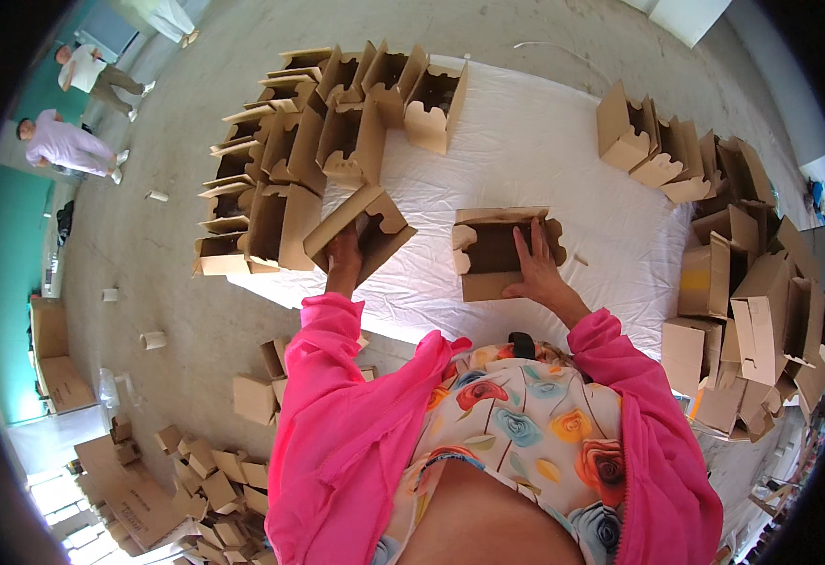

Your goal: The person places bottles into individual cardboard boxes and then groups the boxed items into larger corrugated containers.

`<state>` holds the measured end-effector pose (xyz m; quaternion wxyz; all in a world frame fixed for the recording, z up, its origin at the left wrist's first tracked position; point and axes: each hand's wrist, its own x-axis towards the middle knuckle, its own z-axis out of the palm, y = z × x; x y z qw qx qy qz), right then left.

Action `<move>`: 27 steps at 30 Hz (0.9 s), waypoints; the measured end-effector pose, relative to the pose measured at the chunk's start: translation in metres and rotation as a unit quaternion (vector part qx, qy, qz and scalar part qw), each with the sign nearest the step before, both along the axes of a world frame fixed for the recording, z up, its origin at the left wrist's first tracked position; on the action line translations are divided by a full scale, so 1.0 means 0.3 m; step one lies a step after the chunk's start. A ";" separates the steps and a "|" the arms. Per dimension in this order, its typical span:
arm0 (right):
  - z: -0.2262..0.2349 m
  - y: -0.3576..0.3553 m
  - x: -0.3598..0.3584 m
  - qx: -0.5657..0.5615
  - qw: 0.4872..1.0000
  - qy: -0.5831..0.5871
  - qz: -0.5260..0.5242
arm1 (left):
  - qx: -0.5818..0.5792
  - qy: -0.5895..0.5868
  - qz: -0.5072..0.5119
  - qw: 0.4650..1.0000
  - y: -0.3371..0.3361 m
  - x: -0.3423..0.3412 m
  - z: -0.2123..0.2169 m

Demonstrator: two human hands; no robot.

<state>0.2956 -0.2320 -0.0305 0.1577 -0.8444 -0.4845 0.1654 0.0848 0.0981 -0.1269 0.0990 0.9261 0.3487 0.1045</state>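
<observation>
My left hand (344, 252) grips a folded brown cardboard box (361, 231) by its underside, holding it tilted next to the stack at the table's left. My right hand (536, 266) lies flat on a second open cardboard box (497, 252) resting on the white cloth-covered table (544, 160). Pink sleeves cover both forearms.
Several assembled boxes are stacked at the table's left and back (318, 132); more pile along the right side (742, 264). Loose small boxes lie on the concrete floor at lower left (205, 471). Two people (73, 141) stand far off at upper left.
</observation>
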 end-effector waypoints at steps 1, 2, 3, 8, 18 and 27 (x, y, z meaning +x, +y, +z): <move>0.017 0.002 -0.008 -0.014 0.999 -0.027 -0.011 | 0.025 -0.066 -0.042 0.997 -0.014 0.014 0.042; 0.032 0.011 -0.016 -0.027 0.998 -0.053 -0.020 | -0.010 -0.049 -0.028 0.998 -0.041 0.033 0.130; 0.045 0.025 -0.016 -0.028 0.997 -0.077 -0.009 | -0.044 -0.033 -0.015 0.998 -0.073 0.061 0.241; 0.191 0.197 -0.084 0.181 0.982 -0.036 0.039 | -0.118 -0.025 0.020 0.993 -0.136 0.061 0.385; 0.202 0.392 -0.182 0.168 0.981 0.062 0.073 | -0.167 0.071 0.016 0.983 -0.309 0.048 0.450; 0.266 0.218 -0.211 0.257 0.939 0.053 0.223 | -0.167 0.015 -0.022 0.986 -0.500 -0.027 0.519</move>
